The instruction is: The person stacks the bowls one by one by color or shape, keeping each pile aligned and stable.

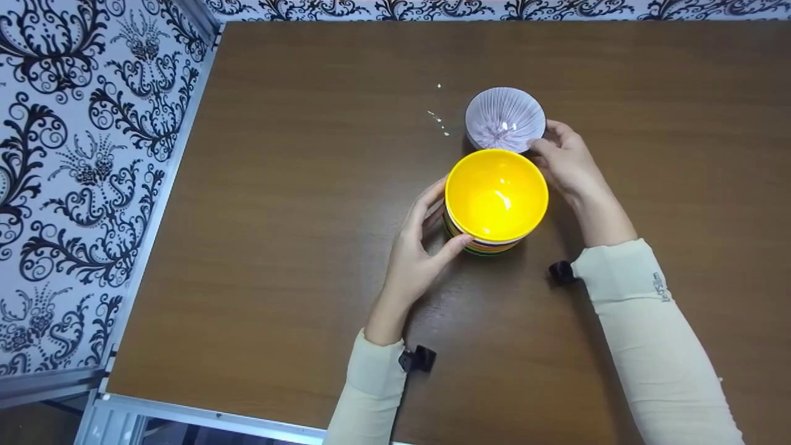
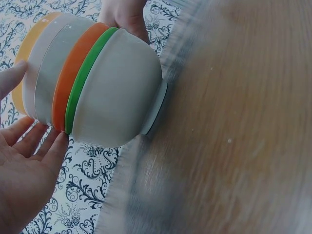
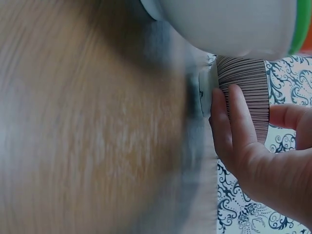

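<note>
A stack of nested bowls (image 2: 114,92) stands on the table, a yellow bowl (image 1: 494,198) on top. Below it come pale ones, then rims of orange and green, and a white footed bowl at the bottom, as the left wrist view shows. My left hand (image 1: 417,253) holds the stack from the left, thumb on the near side and fingers round the far side. Just behind the stack is a smaller white bowl with thin dark stripes (image 1: 503,117). My right hand (image 1: 570,162) grips this striped bowl (image 3: 253,97) at its right side, thumb at the rim and fingers beneath along the wall.
The brown wooden table (image 1: 296,216) spreads widely to the left of the bowls. Small white specks (image 1: 439,117) lie left of the striped bowl. A pale metal frame edges the table, and black-and-white patterned panels (image 1: 93,154) stand along the left and back.
</note>
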Tool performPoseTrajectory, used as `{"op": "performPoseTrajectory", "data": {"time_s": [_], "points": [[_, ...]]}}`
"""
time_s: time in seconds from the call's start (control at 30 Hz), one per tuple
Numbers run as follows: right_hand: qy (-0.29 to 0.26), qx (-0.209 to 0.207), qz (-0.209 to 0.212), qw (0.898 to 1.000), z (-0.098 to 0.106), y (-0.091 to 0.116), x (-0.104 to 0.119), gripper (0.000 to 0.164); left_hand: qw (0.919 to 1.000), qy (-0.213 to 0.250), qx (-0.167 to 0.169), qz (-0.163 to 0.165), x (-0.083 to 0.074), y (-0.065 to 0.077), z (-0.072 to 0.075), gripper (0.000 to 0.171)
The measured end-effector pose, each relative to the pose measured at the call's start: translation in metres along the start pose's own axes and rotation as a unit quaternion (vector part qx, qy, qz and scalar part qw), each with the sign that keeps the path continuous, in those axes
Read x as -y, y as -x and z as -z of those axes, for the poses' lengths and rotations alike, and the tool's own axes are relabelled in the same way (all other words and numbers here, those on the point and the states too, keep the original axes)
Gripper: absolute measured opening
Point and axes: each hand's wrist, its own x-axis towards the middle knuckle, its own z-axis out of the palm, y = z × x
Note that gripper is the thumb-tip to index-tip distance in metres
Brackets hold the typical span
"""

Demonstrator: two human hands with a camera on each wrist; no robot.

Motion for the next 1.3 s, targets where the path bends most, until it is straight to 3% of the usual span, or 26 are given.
{"op": "performPoseTrajectory", "data": {"time_s": [0.37,0.7,1.3], "points": [[-0.067,0.001,0.007,0.998,0.009,0.017,0.009,0.062,0.9998,0.006,0.000,-0.018,0.001,0.000,-0.001,0.077],[-0.062,-0.007,0.013,0.998,0.017,0.031,0.019,0.064,0.9998,0.007,0.000,-0.019,0.001,0.000,0.000,0.078],[-0.130,0.005,0.059,0.990,0.019,0.059,0.034,0.059,0.9997,0.017,0.000,-0.018,-0.001,-0.002,0.002,0.078]]}}
